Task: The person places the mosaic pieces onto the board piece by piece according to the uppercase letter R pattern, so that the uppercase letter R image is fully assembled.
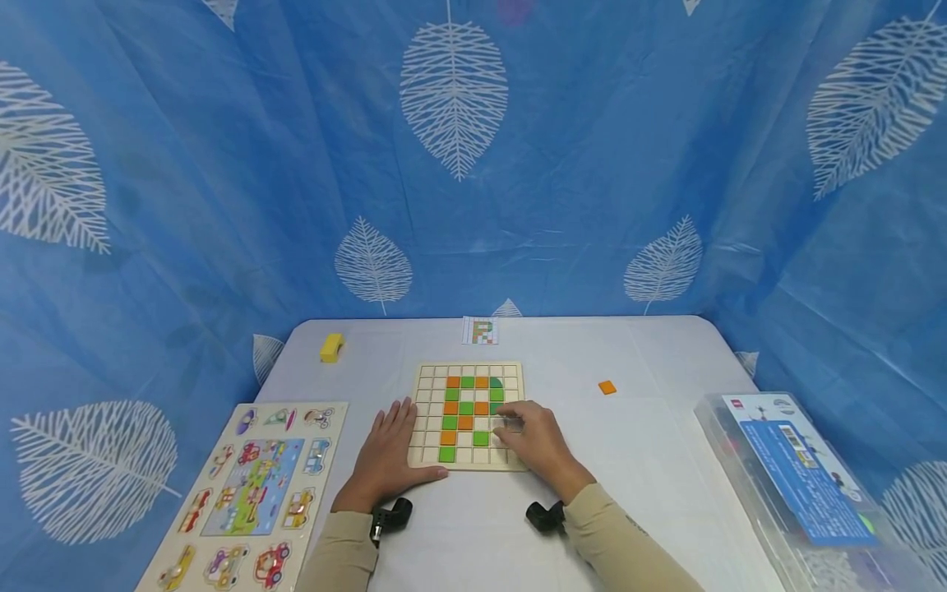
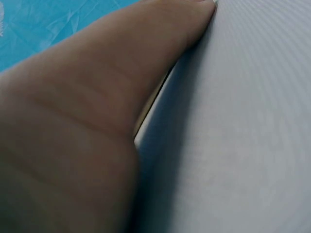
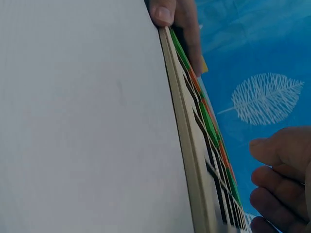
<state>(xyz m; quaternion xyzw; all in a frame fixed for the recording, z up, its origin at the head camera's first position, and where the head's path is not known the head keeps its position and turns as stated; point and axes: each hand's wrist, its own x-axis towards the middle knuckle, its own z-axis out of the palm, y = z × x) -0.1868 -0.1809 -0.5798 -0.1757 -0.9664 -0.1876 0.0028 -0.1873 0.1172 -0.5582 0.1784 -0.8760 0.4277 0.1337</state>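
Observation:
A wooden grid board (image 1: 437,462) lies on the table, with green and orange square tiles (image 1: 465,423) set in some of its cells. Dark green pieces (image 1: 496,395) line the pattern's right side, one with a rounded corner. My left hand (image 1: 388,448) lies along the board's left edge, fingers straight, thumb at the lower edge; its thumb side fills much of the left wrist view. Over the board's right part is my right hand (image 1: 536,440), fingers bent and thumb apart from the index finger. The right wrist view shows no piece in these fingers (image 3: 279,182).
Behind the board lies a small pattern card (image 1: 480,330). A loose orange tile (image 1: 607,387) is to the right, a yellow arch block (image 1: 331,348) at back left. A picture puzzle board (image 1: 314,485) lies left; a clear plastic box (image 1: 740,460) stands right.

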